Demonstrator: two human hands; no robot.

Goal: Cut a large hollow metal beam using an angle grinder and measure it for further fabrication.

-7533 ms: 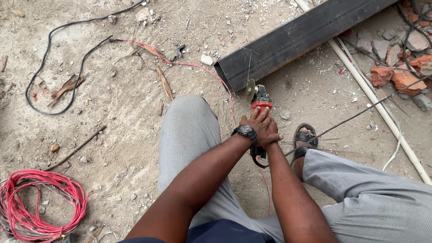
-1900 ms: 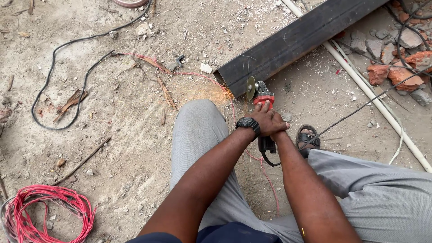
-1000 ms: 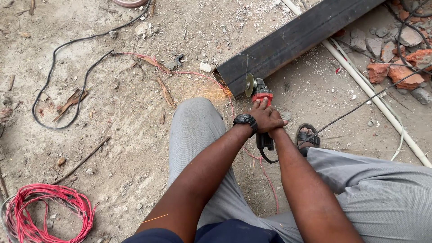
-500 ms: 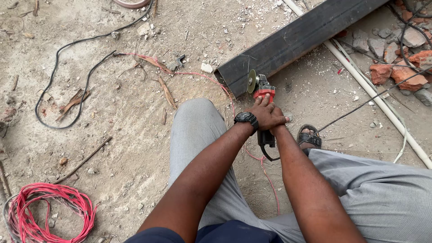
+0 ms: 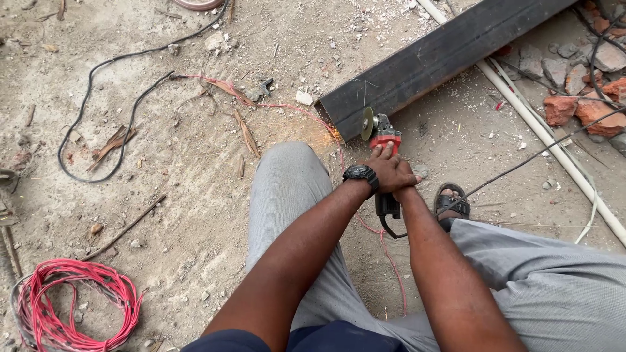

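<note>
Head view, both my hands on one red angle grinder (image 5: 385, 140). Left hand (image 5: 385, 171) lay on top, fingers wrapped over the red body, black wristwatch (image 5: 360, 174) on that wrist. Right hand (image 5: 405, 186) sat mostly under the left, closed round the black handle end nearer me; its fingers were largely hidden, so I could not tell the exact grip.

Key relation: the grinder's long axis ran away from me, toward the cut end of the black steel tube (image 5: 443, 55). The disc (image 5: 368, 122) stood on edge just ahead of my left fingertips, at the tube's open end, touching or nearly so; orange sparks (image 5: 323, 138) sprayed to the left onto the dirt. The tube's long axis ran diagonally, from that end up to the right. Left hand was the nearer one to the disc, right hand behind it.

Counts: one grinder, one disc, one steel tube, one white pipe (image 5: 554, 143) lying beside the tube on the right, one coil of red cable (image 5: 72, 303) at lower left well apart from the work, one loose black cable (image 5: 98, 111) at upper left, one sandalled foot (image 5: 451, 203) just right of my hands. Broken red bricks (image 5: 580, 107) at far right, several, not counted exactly. My grey-trousered knee (image 5: 287, 176) sat just left of the grinder.
</note>
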